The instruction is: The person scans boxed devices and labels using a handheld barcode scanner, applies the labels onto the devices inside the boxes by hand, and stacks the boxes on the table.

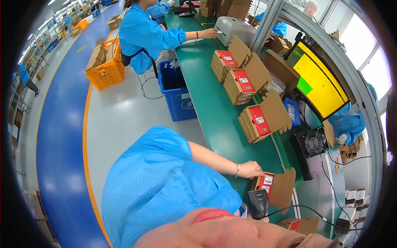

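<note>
A: What stands around the work area?

B: A green workbench [215,124] runs from top centre to lower right. Three open cardboard stacks with red panels line it right of centre: a lower one [254,124], a middle one [240,86] and an upper one [225,62]. A monitor [320,78] leans at upper right, with a black fan [315,142] below it. A blue bin [178,103] and an orange crate [107,77] stand on the floor, upper centre and upper left. At top centre a co-worker's hand [209,33] touches a pale desktop printer [235,29].

A: Does anything block the view?

B: The black barcode scanner [258,202] overlaps the lower left of the small carton [264,184], its cable [306,208] loops toward the lower right, and the wearer's head covers the bottom edge.

A: Any readable writing?

B: No. The carton's red panel carries white barcode stickers, and the yellow screen shows rows with a green patch, all too small to read.

A: And the hands?

B: The left hand [250,170] has its fingers pinched on the upper left edge of that carton, right of bottom centre; the lid opens rightward. The right hand [265,220] is mostly hidden by the scanner, so I can't tell its grip.
</note>
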A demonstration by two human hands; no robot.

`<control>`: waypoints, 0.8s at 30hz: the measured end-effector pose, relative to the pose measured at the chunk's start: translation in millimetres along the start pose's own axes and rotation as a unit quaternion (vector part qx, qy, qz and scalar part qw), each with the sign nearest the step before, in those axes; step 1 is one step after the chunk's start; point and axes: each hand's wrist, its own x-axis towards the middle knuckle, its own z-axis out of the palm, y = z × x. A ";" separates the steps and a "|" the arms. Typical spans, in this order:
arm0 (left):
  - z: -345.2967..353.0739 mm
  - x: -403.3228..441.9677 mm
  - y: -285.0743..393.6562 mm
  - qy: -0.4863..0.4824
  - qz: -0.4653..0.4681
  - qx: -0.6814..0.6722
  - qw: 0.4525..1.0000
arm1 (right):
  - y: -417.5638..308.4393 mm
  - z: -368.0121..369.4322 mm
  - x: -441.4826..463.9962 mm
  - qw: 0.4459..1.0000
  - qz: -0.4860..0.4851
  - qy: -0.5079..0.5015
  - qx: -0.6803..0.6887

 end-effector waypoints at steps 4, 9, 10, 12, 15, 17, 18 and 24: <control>51.5 10.0 4.0 0.082 0.006 -0.072 0.994 | -3.3 -2.3 -3.5 0.997 -0.001 0.018 -0.081; 128.4 31.1 -6.0 0.036 0.072 -0.027 0.996 | -45.1 -12.1 -14.8 0.968 0.129 -0.031 -0.211; 128.5 30.4 -2.3 0.032 0.073 -0.031 0.996 | -47.6 -13.6 -16.7 0.966 0.126 -0.032 -0.222; 122.4 27.8 3.7 0.037 0.050 -0.016 0.998 | -57.8 -16.5 -17.6 0.964 0.122 -0.034 -0.234; 106.8 18.2 7.3 0.052 0.072 -0.012 0.996 | -54.4 -19.0 -18.3 0.876 0.193 -0.073 -0.436; 95.7 12.6 7.3 0.070 0.088 -0.017 0.994 | 2.9 -27.0 -29.6 0.981 0.149 0.042 -0.120; 82.9 8.5 12.6 0.023 0.048 -0.050 0.997 | 12.5 -30.5 -29.3 0.983 0.107 0.049 -0.143; 16.0 -10.8 2.1 0.073 0.071 -0.040 0.994 | -19.8 -31.4 -23.4 0.899 0.032 -0.017 -0.437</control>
